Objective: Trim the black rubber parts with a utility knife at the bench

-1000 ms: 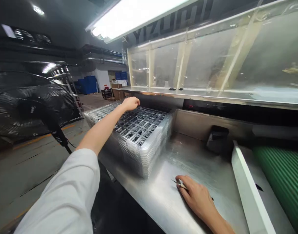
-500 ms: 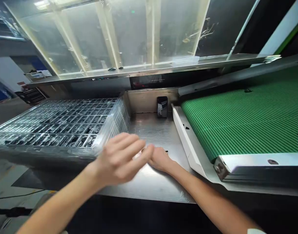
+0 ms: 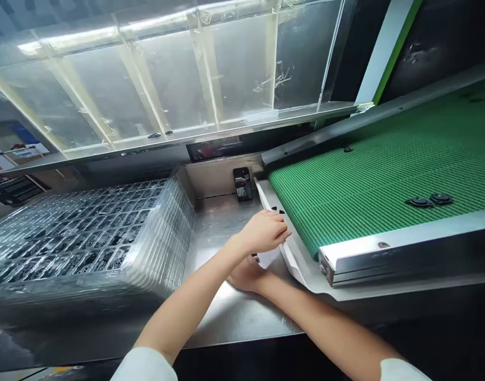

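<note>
My left hand reaches across to the white rail along the near edge of the green conveyor belt. Its fingers are curled and pressed together right beside two small black parts lying on the rail; what they pinch, if anything, is hidden. My right hand lies on the steel table under the left wrist, with its fingers covered. On the left stands a stack of clear plastic trays filled with several small black round parts.
Two black round parts lie on the belt at the right. A small black block stands against the table's back wall. A clear panelled guard hangs overhead. The belt's metal end frame juts out at the right.
My view has swung right from the tray stack to the conveyor. My left hand left the top tray, crossed over my right hand and reached the white rail. The right hand stayed on the table.
</note>
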Demonstrator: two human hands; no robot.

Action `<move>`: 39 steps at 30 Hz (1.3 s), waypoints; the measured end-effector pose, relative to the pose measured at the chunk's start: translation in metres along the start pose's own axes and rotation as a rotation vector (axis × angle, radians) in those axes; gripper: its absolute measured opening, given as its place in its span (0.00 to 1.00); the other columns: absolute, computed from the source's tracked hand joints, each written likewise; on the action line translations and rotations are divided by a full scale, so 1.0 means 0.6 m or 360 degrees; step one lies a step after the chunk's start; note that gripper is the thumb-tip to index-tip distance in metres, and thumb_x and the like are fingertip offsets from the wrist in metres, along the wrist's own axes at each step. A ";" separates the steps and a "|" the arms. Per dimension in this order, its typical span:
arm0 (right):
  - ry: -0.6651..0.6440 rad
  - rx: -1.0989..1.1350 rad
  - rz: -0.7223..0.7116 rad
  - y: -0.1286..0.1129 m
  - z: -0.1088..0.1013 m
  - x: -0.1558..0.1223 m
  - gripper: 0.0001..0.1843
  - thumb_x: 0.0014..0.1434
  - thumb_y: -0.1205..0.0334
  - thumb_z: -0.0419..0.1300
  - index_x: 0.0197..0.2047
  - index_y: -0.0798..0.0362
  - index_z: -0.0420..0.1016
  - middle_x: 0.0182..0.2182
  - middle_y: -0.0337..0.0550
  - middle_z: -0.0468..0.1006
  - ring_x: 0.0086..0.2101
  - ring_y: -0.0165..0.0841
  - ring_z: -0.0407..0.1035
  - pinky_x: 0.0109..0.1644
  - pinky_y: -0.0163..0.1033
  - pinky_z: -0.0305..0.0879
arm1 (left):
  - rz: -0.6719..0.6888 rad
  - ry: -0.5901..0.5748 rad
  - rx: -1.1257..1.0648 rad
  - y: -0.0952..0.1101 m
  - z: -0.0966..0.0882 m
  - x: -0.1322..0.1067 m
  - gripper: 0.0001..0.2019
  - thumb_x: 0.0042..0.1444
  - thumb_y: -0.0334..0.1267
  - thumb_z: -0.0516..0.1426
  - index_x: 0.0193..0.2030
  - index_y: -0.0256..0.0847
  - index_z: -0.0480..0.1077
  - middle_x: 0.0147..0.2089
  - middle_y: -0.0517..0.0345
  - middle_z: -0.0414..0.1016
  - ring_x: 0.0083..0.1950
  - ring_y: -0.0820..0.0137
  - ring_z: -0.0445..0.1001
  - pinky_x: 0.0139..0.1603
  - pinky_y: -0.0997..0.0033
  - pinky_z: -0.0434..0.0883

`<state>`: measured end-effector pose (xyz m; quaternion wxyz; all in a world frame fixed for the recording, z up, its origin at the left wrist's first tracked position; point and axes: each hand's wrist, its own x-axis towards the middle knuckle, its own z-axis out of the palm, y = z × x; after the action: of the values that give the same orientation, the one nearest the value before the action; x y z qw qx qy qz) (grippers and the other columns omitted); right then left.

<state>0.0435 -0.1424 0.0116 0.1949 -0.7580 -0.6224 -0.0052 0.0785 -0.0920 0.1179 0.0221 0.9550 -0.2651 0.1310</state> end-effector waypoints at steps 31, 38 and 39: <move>-0.0151 -0.0264 -0.0537 -0.038 0.017 -0.009 0.07 0.74 0.60 0.56 0.48 0.52 0.72 0.44 0.44 0.76 0.34 0.39 0.75 0.28 0.42 0.61 | -0.0697 -0.1064 0.0004 -0.147 0.017 0.169 0.25 0.54 0.42 0.67 0.60 0.45 0.77 0.60 0.51 0.80 0.58 0.56 0.78 0.56 0.65 0.74; -0.0081 -0.0173 -0.0545 -0.029 0.031 -0.010 0.12 0.74 0.61 0.55 0.56 0.53 0.72 0.40 0.49 0.79 0.33 0.42 0.74 0.31 0.42 0.61 | -0.0776 -0.1221 0.0055 -0.171 0.062 0.204 0.25 0.44 0.31 0.70 0.52 0.40 0.81 0.50 0.47 0.84 0.51 0.53 0.81 0.53 0.63 0.78; -0.0084 -0.0179 -0.0550 -0.028 0.033 -0.010 0.12 0.74 0.61 0.54 0.55 0.53 0.73 0.39 0.49 0.79 0.33 0.42 0.74 0.31 0.42 0.61 | -0.0786 -0.1235 0.0041 -0.172 0.066 0.205 0.23 0.44 0.30 0.70 0.50 0.40 0.81 0.48 0.47 0.84 0.50 0.54 0.82 0.52 0.63 0.78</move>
<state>0.0218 -0.1398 -0.0032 0.1319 -0.6494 -0.7470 -0.0534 0.2425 -0.0694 0.1146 -0.0600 0.9682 -0.0167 -0.2421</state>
